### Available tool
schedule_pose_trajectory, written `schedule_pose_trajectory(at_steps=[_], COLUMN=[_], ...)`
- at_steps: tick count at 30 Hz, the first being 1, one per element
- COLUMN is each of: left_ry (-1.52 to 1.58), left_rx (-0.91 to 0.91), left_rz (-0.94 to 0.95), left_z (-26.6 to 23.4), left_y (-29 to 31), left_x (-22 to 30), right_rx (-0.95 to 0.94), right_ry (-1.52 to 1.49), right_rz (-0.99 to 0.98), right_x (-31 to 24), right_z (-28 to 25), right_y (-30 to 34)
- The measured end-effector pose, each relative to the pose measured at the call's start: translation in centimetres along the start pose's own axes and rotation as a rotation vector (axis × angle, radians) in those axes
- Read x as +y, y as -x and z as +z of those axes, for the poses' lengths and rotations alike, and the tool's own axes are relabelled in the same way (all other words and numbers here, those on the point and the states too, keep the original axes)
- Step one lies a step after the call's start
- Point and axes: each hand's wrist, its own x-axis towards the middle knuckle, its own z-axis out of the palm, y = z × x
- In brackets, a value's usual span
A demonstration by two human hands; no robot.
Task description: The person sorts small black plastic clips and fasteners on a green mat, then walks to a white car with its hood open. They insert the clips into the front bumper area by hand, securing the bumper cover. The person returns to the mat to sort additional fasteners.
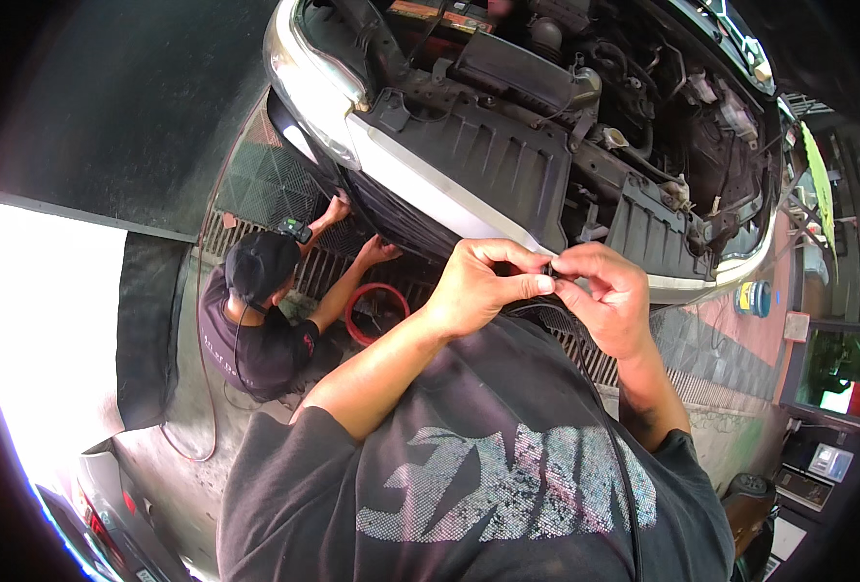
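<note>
My left hand (483,286) and my right hand (606,299) meet in front of my chest, just above the front edge of the car (449,189). Both are closed in a pinch, fingertips against each other. Between them shows a bit of a small dark piece (550,273), too small and covered to name. Behind the hands lies the open engine bay, with black plastic covers (478,150) along its front and a black air filter box (517,73) farther back. A thin black cable (629,485) runs down over my dark shirt.
At the left, a person in a dark cap (257,267) crouches by the bumper, hands at its lower side. A red ring-shaped rim (354,325) is beside them on the floor grating. A blue tub (754,298) stands at the right. Another car (124,514) shows at lower left.
</note>
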Motion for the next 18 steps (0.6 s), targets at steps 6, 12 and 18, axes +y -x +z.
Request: schedule_pose_trajectory(at_steps=[6,12,18], left_ry=[0.007,-0.214,-0.271], left_rx=[0.009,-0.101,-0.019], left_rz=[-0.098,-0.015,-0.036], left_z=[-0.1,-0.1,1.0], left_y=[0.4,0.1,0.3], left_x=[0.5,0.1,0.3], right_rx=[0.012,-0.024,0.018], right_ry=[-0.117,-0.085,-0.056], right_rz=[0.118,0.204,0.238], right_x=[0.4,0.4,1.2], right_z=[-0.7,-1.3,-1.7], right_y=[1.3,1.4,1.7])
